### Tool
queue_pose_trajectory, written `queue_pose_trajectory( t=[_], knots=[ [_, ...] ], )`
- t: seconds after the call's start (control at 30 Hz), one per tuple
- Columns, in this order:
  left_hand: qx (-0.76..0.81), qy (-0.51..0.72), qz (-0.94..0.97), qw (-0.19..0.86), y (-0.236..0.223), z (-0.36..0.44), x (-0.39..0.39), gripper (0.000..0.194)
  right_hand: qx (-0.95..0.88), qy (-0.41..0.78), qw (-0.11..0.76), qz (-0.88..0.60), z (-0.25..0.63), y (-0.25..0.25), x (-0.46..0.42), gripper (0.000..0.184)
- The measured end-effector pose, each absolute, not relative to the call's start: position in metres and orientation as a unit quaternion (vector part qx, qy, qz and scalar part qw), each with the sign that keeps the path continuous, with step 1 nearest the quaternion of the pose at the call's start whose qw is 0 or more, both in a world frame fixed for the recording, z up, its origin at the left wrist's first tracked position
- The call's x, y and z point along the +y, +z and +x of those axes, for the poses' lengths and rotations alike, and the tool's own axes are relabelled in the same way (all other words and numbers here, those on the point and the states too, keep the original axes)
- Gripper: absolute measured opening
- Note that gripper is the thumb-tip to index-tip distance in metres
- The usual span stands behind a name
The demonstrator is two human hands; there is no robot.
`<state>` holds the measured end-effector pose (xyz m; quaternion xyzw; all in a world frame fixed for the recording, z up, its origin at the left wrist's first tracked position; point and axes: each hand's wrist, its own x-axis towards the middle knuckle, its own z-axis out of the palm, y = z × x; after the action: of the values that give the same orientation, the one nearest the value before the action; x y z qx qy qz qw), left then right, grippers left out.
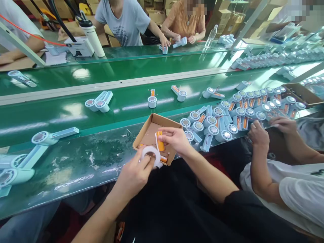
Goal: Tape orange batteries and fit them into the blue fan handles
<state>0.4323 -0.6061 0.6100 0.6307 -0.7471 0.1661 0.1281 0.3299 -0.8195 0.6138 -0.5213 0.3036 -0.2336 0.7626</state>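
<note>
My left hand (pixel 135 173) grips a roll of white tape (pixel 156 156), with fingers through its core. From the roll a white strip runs up to an orange battery pack (pixel 160 141). Fingers of my right hand (pixel 176 139) are closed on that battery pack, above an open cardboard box (pixel 146 130). Inside the box, partly hidden by the roll and my hands, lie more orange pieces with thin wires. The box rests at the near edge of the green work surface.
Light blue fan bodies (pixel 211 130) crowd the right, several showing orange packs. More fan bodies (pixel 101 101) lie on the green conveyor belt (pixel 126 119). A co-worker's hands (pixel 259 135) work close on my right. People sit across the belt, near a clear bottle (pixel 211 37).
</note>
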Motion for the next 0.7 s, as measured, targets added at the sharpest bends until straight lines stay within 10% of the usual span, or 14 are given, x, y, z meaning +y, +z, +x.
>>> queue_pose_trajectory(
  t=[0.4, 0.7],
  knots=[
    [-0.492, 0.158, 0.811, 0.273, 0.532, 0.541, -0.489, 0.061, 0.333, -0.219, 0.8, -0.449, 0.273, 0.622, -0.832, 0.044],
    [-0.417, 0.138, 0.868, 0.23, 0.577, 0.67, -0.679, 0.039, 0.34, -0.245, 0.83, -0.367, 0.262, 0.596, -0.819, 0.047]
  ],
)
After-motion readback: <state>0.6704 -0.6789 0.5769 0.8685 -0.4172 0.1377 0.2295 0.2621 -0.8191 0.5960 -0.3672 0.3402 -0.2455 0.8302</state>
